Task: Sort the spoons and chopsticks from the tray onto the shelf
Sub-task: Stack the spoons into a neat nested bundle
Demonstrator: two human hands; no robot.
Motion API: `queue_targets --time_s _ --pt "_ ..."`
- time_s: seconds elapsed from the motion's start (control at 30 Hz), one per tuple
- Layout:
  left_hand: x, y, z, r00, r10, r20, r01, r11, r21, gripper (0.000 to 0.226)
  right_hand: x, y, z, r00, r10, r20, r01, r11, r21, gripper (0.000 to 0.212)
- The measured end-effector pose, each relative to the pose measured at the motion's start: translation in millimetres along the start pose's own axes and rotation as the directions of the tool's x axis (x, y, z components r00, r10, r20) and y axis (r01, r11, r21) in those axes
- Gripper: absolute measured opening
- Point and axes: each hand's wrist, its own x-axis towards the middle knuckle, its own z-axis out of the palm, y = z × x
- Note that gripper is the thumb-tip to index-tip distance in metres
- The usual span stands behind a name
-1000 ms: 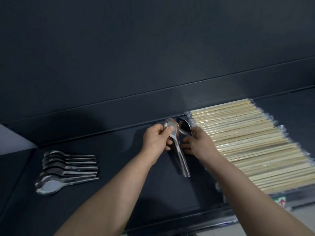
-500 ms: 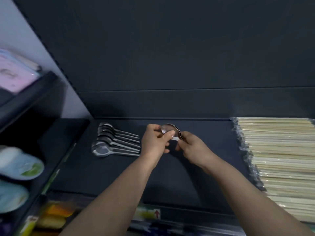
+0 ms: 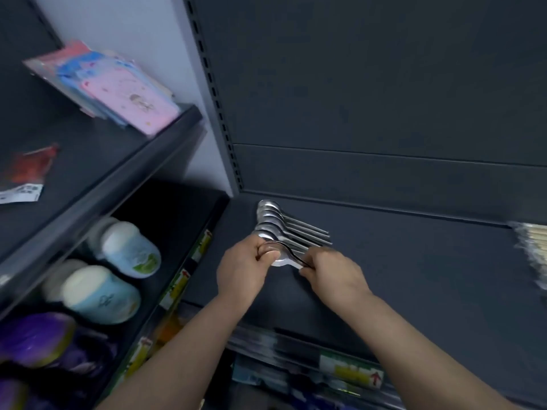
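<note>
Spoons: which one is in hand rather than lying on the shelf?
The frontmost spoon, left hand on its bowl, right hand pinching its handle; the others lie in a row behind it.

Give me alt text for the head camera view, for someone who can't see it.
Two hands hold a spoon at the near end of a row of spoons on a dark shelf, the left hand at its bowl, the right hand pinching its handle. Wrapped chopsticks lie at the far right; pastel tubs sit on a neighbouring shelf.
</note>
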Motion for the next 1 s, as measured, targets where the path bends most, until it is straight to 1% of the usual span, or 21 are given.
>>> queue_targets --time_s 0.1,0.23,0.37,0.4,0.47,0.5,0.53,0.6,0.7,0.77,0.83,0.93,1.0 --pt "3.4 -17.9 -5.8 1.000 0.007 -0.021 -0.006 1.000 0.022 0.017 6.2 -14.3 11.1 0.997 -0.006 -0.081 0.001 0.998 -0.067 0.019" --pt "13.5 -33.1 -6.9 1.000 -0.009 -0.022 0.010 1.000 0.025 0.023 12.4 -20.8 23.6 0.981 0.002 -0.193 -0.031 0.989 -0.145 0.019" --pt "25.2 -38.2 -6.2 0.998 0.041 -0.046 -0.038 0.997 0.068 0.029 19.0 -19.5 31.6 0.962 -0.005 -0.275 -0.055 0.976 -0.211 0.022" --pt "28.5 -39.2 -6.0 0.997 0.053 -0.058 -0.049 0.997 0.067 0.033 20.9 -19.4 32.5 0.951 -0.010 -0.310 -0.060 0.974 -0.217 0.025" --pt "36.7 -41.4 -5.0 0.997 0.074 -0.031 -0.072 0.995 0.072 0.054 25.0 -19.8 33.1 0.933 -0.040 -0.357 -0.039 0.976 -0.213 0.039" --pt "41.0 -41.3 -5.5 0.996 0.087 0.012 -0.087 0.994 0.068 0.067 27.8 -19.7 32.7 0.939 -0.054 -0.338 -0.017 0.979 -0.203 0.050" --pt "45.9 -41.0 -5.8 0.993 0.098 0.069 -0.103 0.993 0.059 0.078 31.7 -19.0 32.8 0.955 -0.056 -0.291 0.003 0.984 -0.179 0.062" --pt "55.0 -38.1 -6.6 0.972 0.129 0.196 -0.138 0.990 0.032 0.097 42.0 -17.2 30.5 0.988 -0.038 -0.153 0.018 0.991 -0.135 0.084" --pt "66.5 -33.6 -5.4 0.929 0.166 0.331 -0.178 0.984 0.005 0.122 60.8 -14.4 24.1 0.998 0.009 0.061 -0.002 0.994 -0.109 0.103" --pt "72.6 -32.2 -4.0 0.909 0.175 0.379 -0.182 0.983 -0.018 0.134 70.3 -12.3 22.8 0.989 0.014 0.147 0.000 0.996 -0.093 0.110" --pt "78.6 -32.0 -3.2 0.893 0.182 0.411 -0.187 0.982 -0.029 0.141 76.6 -12.2 22.9 0.983 0.008 0.185 0.009 0.996 -0.091 0.114" --pt "89.8 -30.5 -1.5 0.863 0.202 0.463 -0.220 0.975 -0.017 0.145 81.5 -13.5 22.8 0.988 0.030 0.154 -0.013 0.994 -0.108 0.112" --pt "94.8 -27.3 0.9 0.847 0.211 0.488 -0.237 0.972 -0.009 0.145 80.8 -12.7 22.8 0.992 0.040 0.123 -0.025 0.992 -0.121 0.105"
